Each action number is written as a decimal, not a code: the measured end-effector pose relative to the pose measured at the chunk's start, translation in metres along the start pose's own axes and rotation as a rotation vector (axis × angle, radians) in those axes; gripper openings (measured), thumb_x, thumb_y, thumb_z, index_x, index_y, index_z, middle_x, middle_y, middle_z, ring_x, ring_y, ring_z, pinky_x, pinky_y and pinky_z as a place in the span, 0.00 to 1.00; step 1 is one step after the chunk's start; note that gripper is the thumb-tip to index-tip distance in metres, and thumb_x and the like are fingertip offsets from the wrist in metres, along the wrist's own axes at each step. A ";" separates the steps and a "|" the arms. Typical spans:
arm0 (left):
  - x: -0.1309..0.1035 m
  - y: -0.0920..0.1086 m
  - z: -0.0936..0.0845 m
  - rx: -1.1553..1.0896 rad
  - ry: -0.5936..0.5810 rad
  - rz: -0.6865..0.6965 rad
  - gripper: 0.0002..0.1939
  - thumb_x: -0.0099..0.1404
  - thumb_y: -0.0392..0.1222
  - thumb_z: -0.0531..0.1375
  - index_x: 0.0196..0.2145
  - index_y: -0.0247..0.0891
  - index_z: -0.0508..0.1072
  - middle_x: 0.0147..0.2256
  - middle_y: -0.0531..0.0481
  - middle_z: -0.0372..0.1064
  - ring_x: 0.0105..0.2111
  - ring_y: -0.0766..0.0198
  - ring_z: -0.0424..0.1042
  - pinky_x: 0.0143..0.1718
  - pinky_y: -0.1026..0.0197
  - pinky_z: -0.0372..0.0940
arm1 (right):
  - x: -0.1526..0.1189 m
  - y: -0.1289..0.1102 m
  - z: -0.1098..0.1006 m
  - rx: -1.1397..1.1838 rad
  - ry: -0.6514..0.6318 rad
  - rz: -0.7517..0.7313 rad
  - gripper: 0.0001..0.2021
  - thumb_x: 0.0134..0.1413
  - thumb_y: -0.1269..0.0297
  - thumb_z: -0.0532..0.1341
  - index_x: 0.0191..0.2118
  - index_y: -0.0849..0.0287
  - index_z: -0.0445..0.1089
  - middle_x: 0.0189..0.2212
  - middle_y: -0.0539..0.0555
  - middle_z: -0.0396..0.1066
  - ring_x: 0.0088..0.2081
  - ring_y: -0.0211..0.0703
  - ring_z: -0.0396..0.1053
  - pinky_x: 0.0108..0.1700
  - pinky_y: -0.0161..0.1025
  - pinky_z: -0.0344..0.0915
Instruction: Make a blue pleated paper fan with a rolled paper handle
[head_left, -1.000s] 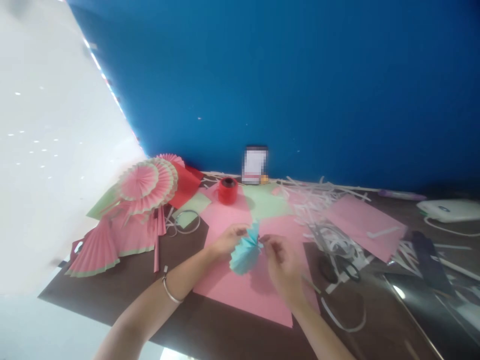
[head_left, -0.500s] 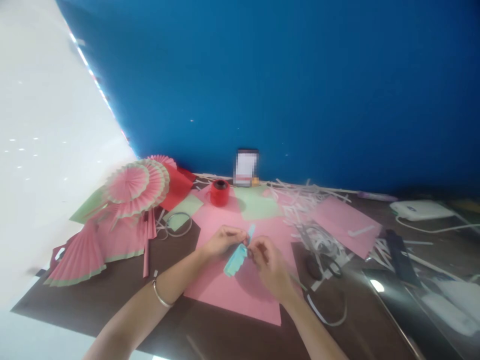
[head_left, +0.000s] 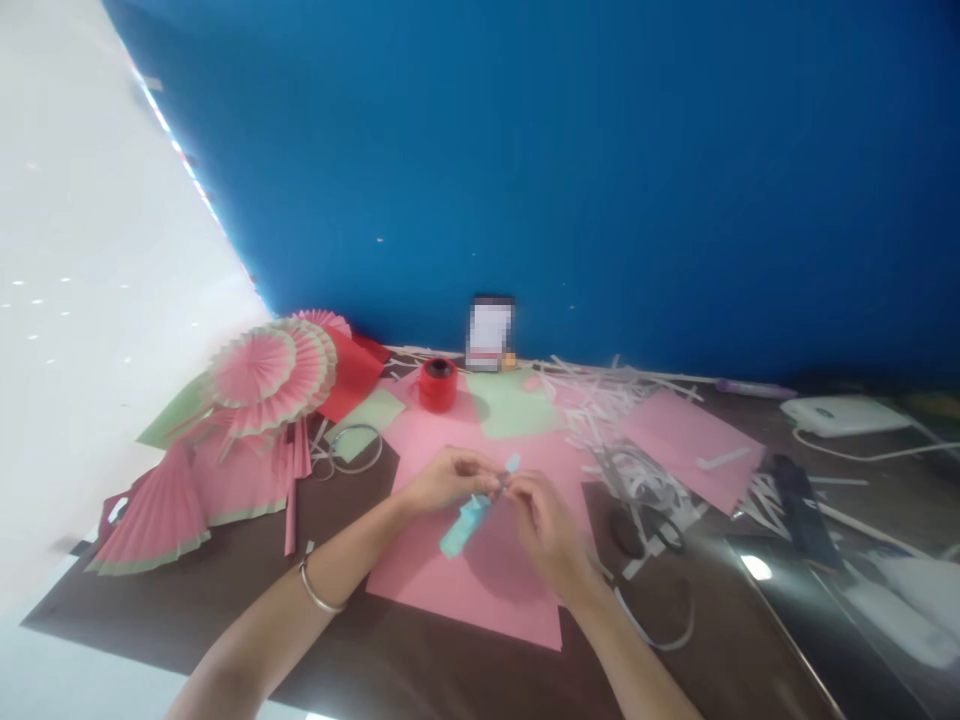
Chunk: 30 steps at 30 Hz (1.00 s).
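A piece of light blue paper [head_left: 463,528], gathered at its middle, is pinched between my two hands. My left hand [head_left: 451,480] is closed on its narrow part, with thumb and forefinger together. Close against it, my right hand [head_left: 546,525] also pinches the paper, its fingertips nearly touching the left ones. A short end of the paper sticks out above the fingers and the wider end hangs below. Whether a thread lies between the fingertips is too small to tell. Beneath both hands lies a large pink sheet [head_left: 427,575].
Pink-and-green pleated paper fans [head_left: 262,375] fill the left. A red spool [head_left: 438,385] stands behind my hands, and a green sheet [head_left: 517,405] lies beside it. To the right are white paper strips [head_left: 637,480], scissors [head_left: 645,525] and a dark shiny device [head_left: 817,620].
The blue paper has turned slightly, its wider end now lower and further left. My fingertips have come closer together, the right hand shifting a little to the right.
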<state>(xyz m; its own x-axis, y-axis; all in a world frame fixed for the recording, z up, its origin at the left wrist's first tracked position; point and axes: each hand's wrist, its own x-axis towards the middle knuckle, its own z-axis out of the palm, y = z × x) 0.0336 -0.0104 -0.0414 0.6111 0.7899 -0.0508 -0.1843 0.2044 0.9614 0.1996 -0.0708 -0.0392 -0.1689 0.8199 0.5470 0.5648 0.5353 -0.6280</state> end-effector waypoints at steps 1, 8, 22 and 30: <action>0.000 0.000 0.001 -0.040 -0.008 -0.006 0.18 0.48 0.46 0.68 0.32 0.32 0.68 0.22 0.51 0.71 0.24 0.68 0.69 0.28 0.65 0.62 | 0.000 0.000 0.001 -0.015 0.015 -0.030 0.07 0.59 0.72 0.49 0.33 0.55 0.60 0.33 0.53 0.68 0.37 0.40 0.68 0.39 0.38 0.65; -0.002 0.006 0.005 -0.126 -0.062 -0.016 0.25 0.46 0.44 0.69 0.26 0.38 0.52 0.21 0.54 0.69 0.24 0.67 0.71 0.28 0.65 0.63 | -0.003 0.002 0.000 -0.075 -0.006 -0.164 0.08 0.58 0.73 0.48 0.36 0.55 0.61 0.42 0.57 0.68 0.49 0.45 0.65 0.47 0.47 0.65; -0.002 0.006 0.004 -0.106 -0.139 -0.014 0.23 0.47 0.43 0.69 0.25 0.37 0.55 0.21 0.56 0.66 0.25 0.66 0.72 0.29 0.64 0.64 | -0.003 -0.004 0.004 0.220 -0.034 0.043 0.07 0.60 0.71 0.49 0.32 0.55 0.59 0.30 0.51 0.65 0.32 0.37 0.66 0.34 0.36 0.64; -0.004 0.020 0.004 0.254 -0.120 0.096 0.14 0.51 0.43 0.66 0.31 0.34 0.67 0.30 0.48 0.71 0.30 0.68 0.69 0.32 0.65 0.61 | -0.002 -0.007 0.001 0.095 0.120 0.154 0.05 0.58 0.66 0.52 0.31 0.55 0.61 0.28 0.53 0.67 0.33 0.40 0.67 0.35 0.38 0.65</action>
<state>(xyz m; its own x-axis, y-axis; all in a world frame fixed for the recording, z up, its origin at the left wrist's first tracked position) 0.0304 -0.0119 -0.0210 0.6898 0.7214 0.0619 -0.0569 -0.0313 0.9979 0.1949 -0.0760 -0.0366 0.0140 0.8663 0.4994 0.4969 0.4274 -0.7553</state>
